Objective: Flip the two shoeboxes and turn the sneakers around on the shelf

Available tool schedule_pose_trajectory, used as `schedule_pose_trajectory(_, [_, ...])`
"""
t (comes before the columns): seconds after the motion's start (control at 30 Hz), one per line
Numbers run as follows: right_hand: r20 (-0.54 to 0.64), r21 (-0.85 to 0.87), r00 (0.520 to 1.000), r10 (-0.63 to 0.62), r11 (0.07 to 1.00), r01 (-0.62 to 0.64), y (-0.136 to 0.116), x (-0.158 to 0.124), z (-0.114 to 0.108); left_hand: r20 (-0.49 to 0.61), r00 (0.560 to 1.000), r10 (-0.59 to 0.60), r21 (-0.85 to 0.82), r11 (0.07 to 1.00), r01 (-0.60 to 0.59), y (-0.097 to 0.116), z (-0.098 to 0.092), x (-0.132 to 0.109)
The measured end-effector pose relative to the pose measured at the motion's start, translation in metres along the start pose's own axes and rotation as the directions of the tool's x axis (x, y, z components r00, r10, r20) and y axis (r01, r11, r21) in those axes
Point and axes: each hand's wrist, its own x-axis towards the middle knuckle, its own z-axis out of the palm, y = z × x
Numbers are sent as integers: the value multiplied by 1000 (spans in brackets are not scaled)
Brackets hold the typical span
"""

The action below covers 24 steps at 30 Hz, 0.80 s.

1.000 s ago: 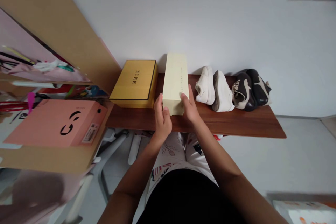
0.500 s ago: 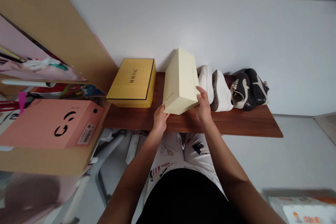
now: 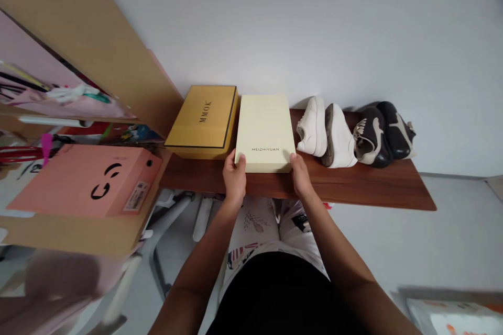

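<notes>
Box (image 3: 265, 125) between left hand (image 3: 234, 180), right hand (image 3: 302, 178)

The blurred pinkish shape (image 3: 51, 282) at lower left is perhaps a chair.

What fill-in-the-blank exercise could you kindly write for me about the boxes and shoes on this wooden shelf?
1. The left hand and the right hand grip the near end of the pale cream cardboard box printed with ____.
2. Beside it, on its left, lies the mustard-yellow cardboard box lettered ____.
3. On the dark brown wooden shelf, the pair of low sneakers nearest the cream box is ____ in colour.
Missing words: MEIZHIYUAN; MMOK; white.
</notes>
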Motion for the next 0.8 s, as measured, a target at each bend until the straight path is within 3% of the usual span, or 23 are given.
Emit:
schedule_pose_trajectory(0.13, [-26, -30, 999, 34, 999, -34, -1, -4, 5, 15, 1000, 18, 35, 999, -18, -4, 1, 7])
schedule_pose_trajectory(0.53, [94, -162, 994, -55, 984, 70, 1, 22, 11, 64, 994, 90, 172, 980, -100, -9, 5, 26])
schedule_pose_trajectory(0.8, [79, -136, 995, -67, 988, 77, 1, 31, 15, 74, 988, 136, 250, 956, -150, -13, 9, 37])
